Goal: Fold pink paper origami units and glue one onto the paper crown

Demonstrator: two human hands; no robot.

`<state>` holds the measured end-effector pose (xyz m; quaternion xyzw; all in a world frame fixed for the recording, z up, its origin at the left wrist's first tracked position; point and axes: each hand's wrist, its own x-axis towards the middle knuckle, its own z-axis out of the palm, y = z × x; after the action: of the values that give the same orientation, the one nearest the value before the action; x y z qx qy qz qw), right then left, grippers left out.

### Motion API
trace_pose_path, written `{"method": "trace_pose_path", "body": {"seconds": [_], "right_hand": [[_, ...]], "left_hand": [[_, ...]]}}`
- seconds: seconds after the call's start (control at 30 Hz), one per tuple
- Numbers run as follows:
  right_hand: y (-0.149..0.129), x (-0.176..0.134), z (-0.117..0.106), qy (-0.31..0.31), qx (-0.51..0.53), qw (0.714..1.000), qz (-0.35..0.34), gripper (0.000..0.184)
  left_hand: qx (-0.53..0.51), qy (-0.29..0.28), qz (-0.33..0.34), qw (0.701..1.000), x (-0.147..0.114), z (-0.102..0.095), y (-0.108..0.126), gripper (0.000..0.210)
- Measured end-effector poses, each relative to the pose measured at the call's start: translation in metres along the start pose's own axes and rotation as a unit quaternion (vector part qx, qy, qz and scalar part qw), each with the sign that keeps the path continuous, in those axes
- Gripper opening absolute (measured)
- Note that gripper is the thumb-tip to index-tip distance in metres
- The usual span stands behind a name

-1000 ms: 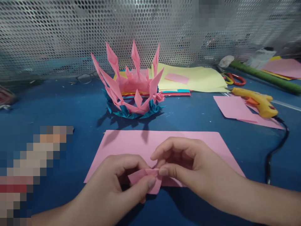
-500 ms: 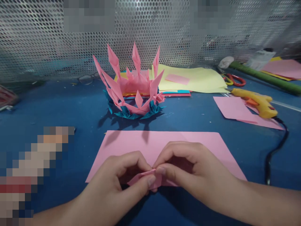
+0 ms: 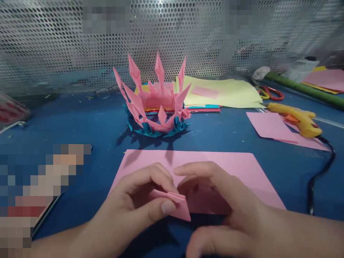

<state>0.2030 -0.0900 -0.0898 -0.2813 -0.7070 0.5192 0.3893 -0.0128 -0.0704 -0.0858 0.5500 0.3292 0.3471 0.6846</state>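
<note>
My left hand [image 3: 145, 197] pinches a small piece of folded pink paper [image 3: 182, 208] between thumb and fingers. Close beside it on the right, my right hand [image 3: 228, 200] is open, its thumb and fingers spread apart with nothing between them. A flat pink sheet [image 3: 215, 161] lies on the blue table under and behind both hands. Beyond the sheet stands a paper crown [image 3: 161, 123], with tall pink folded points and blue folded pieces around its base.
At the right, a yellow glue gun [image 3: 292, 113] with a black cord rests on pink paper pieces [image 3: 271, 125]. Behind are yellow sheets [image 3: 233, 91], red-handled scissors [image 3: 274, 94] and a green rod [image 3: 303, 86]. Eyeglasses [image 3: 103, 93] lie near the perforated metal panel [image 3: 172, 39].
My right hand has let go of the folded pink paper and opened, its thumb dropping toward me. My left hand keeps its hold. The view has shifted slightly.
</note>
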Motion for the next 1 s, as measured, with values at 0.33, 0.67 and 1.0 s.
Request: {"method": "trace_pose_path", "body": {"seconds": [0.33, 0.67, 1.0], "right_hand": [[-0.002, -0.003, -0.001, 0.025, -0.187, 0.972, -0.142, 0.032], [0.004, -0.002, 0.001, 0.061, -0.306, 0.938, -0.153, 0.02], [0.007, -0.004, -0.004, 0.071, -0.246, 0.959, -0.124, 0.009]], "left_hand": [[-0.009, -0.017, 0.004, 1.0, -0.001, -0.001, -0.003, 0.018], [-0.044, 0.048, -0.017, 0.998, 0.002, 0.0, -0.006, 0.017], [0.065, 0.049, -0.015, 0.997, 0.002, 0.002, -0.002, 0.037]]}}
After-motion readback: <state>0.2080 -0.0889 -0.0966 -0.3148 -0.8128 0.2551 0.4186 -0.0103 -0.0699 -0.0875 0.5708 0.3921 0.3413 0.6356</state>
